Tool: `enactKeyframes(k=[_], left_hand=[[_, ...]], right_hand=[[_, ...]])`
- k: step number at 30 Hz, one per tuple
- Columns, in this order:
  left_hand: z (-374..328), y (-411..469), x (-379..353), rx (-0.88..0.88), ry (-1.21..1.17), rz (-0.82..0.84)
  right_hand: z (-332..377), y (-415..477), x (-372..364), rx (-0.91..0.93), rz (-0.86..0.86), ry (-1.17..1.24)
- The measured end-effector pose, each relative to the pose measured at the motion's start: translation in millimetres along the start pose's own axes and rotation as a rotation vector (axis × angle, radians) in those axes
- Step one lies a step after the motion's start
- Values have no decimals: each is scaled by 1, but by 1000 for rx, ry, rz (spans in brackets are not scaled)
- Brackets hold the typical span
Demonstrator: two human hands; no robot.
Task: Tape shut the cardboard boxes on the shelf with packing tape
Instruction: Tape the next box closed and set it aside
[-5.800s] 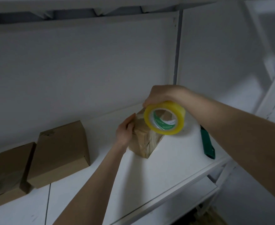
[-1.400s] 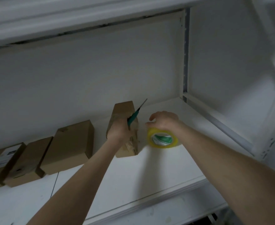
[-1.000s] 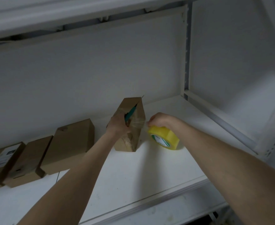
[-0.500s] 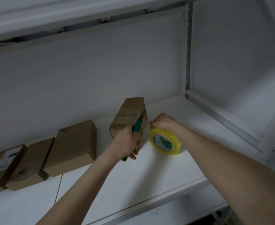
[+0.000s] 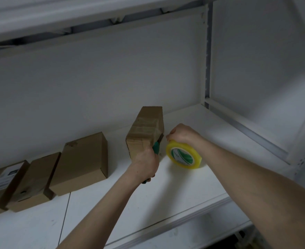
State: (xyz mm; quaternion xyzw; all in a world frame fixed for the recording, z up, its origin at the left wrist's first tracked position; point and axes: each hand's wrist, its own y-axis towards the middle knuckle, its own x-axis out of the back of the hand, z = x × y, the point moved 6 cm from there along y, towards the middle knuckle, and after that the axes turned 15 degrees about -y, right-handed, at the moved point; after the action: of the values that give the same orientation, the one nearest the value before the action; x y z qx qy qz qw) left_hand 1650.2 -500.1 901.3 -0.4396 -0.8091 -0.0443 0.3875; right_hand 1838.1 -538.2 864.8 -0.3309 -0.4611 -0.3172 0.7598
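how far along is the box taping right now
Done: the upright box already shows tape bands. In hand: the left hand grips the green cutter beside it, and the right hand holds the tape roll. Left: three boxes along the shelf, with no clear tape visible.

Dim, grey, even light; soft shadows lie beside the boxes (image 5: 81, 162). Slight blur throughout, with wide-angle bending at the edges.

You are in a storeroom, white metal shelf (image 5: 166, 203) in front of you, another shelf (image 5: 76, 13) above, plain brown boxes (image 5: 81, 162) lined up in a row, one with a white label (image 5: 6, 177), bare white wall (image 5: 94, 87) behind.
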Motion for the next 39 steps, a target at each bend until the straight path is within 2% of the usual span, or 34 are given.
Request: enactKeyframes(k=[13, 17, 20, 22, 26, 32, 36, 39], left_hand=[[-6, 6, 1, -2, 24, 82], [16, 11, -4, 170, -66, 169], [41, 11, -7, 226, -19, 109], [44, 14, -11, 181, 31, 63], [31, 26, -23, 63, 139, 72], [28, 51, -54, -99, 254, 74], [35, 61, -84, -114, 380, 167], [19, 66, -76, -252, 425, 37]], right_hand=[[2, 0, -2, 1, -9, -47], [2, -2, -1, 17, -10, -39], [-3, -2, 1, 14, -26, 4], [-5, -1, 1, 24, -27, 21], [-10, -4, 3, 23, -22, 101], [-42, -14, 23, 78, -139, 389], [-63, -28, 35, 116, -214, 604], [-72, -40, 44, 166, -261, 664]])
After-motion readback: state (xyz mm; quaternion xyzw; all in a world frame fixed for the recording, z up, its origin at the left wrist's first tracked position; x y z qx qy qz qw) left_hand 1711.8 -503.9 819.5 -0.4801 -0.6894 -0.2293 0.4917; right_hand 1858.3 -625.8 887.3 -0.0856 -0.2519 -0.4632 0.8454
